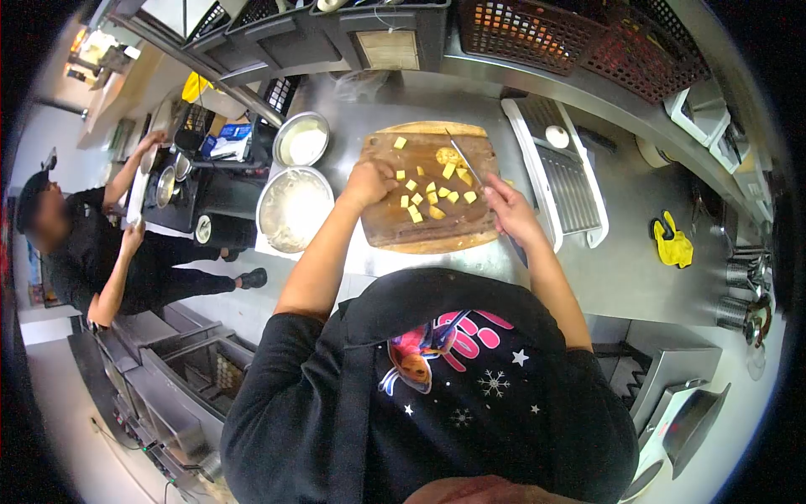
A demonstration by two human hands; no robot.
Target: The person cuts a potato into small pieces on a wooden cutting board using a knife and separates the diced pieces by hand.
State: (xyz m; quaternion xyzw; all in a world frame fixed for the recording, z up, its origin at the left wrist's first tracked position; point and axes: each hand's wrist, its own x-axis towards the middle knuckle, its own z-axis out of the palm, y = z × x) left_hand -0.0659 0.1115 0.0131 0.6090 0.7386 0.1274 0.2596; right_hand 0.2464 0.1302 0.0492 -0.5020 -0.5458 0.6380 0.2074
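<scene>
On the metal counter lies a wooden cutting board (428,233) with several yellow potato cubes (416,199) scattered over its middle. A larger potato piece (448,156) sits near the far side, close to the knife blade. My right hand (510,210), at the board's right edge, is wrapped round a knife (465,157), its blade pointing away and to the left. Over the board's left edge, my left hand (369,183) has its fingers curled together beside the cubes. Whatever they may hold is hidden.
Two metal bowls, a larger one (294,210) and a smaller one (302,140), stand left of the board. A white-framed slicer (567,181) lies to the right, with a yellow-and-black cloth item (672,241) beyond. Crates (529,34) line the shelf above. Another person (92,244) works at left.
</scene>
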